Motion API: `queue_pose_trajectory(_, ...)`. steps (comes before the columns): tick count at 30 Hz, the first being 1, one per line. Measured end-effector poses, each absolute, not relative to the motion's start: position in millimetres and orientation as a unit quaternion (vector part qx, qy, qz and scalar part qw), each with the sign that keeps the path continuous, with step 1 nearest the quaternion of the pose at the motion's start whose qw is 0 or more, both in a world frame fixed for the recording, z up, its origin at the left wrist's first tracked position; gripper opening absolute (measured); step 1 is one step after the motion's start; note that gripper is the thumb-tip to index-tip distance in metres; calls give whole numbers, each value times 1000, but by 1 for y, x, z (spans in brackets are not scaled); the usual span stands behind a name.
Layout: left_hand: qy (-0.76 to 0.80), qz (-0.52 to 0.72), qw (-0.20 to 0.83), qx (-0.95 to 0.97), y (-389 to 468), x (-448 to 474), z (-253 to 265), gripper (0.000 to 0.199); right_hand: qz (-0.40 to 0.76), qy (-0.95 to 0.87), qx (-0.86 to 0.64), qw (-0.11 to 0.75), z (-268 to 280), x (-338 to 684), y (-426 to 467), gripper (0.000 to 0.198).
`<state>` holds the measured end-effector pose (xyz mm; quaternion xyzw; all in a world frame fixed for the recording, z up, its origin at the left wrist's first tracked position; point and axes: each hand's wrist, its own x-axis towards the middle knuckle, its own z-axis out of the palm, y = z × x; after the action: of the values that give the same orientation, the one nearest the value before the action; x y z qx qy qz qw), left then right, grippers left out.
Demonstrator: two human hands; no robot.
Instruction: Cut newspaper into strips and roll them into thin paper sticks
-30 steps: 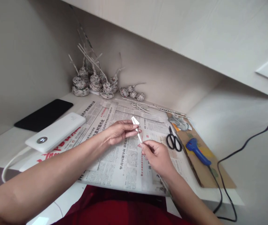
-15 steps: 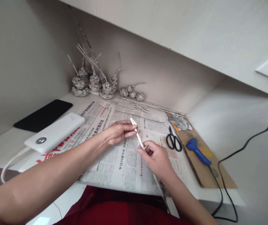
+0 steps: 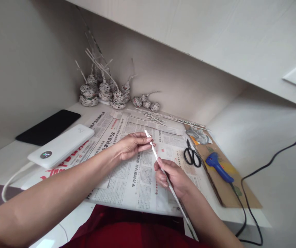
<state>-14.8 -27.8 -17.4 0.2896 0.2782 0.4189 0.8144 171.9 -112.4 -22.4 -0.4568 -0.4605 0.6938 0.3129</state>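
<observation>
A: Where is the stick?

B: Slantwise above the counter, running from one hand to the other. Its top end is over the newspaper; its lower length runs out past the near edge, alongside the right forearm.

A: What is each grip doing?

B: The left hand pinches the stick close to its top, with the white tip poking out above. The right hand is lower down, thumb and fingers closed on the shaft. Both grips have the stick.

A: Which step would you call it?

B: My judgement: working the paper along its upper stretch, one hand steadying the tip and the other guiding below. Whether that means rolling or just smoothing, I can't tell.

A: And what would the next move call for?

B: Light, even pressure, I'd think, and both grips in line; thin paper like that looks easy to crease. The lower end needs room past the near edge.

A: What else is about?

B: Scissors near the right hand, then the glue gun on cardboard by the right edge. Loose sticks lie towards the back edge, woven gourds near the far left corner.
</observation>
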Motion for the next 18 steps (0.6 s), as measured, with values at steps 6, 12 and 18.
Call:
queue_pose_trajectory(6,284,421,812,287,-27,-15,-17,10,522,-587,-540,301,-18,166,-116,34)
queue_pose_trajectory(12,283,425,811,286,-26,-15,-17,9,258,-707,-593,287,-17,164,-121,35)
queue_pose_trajectory(18,283,415,814,290,-27,-17,-17,7,642,-524,-471,300,-25,165,-115,41)
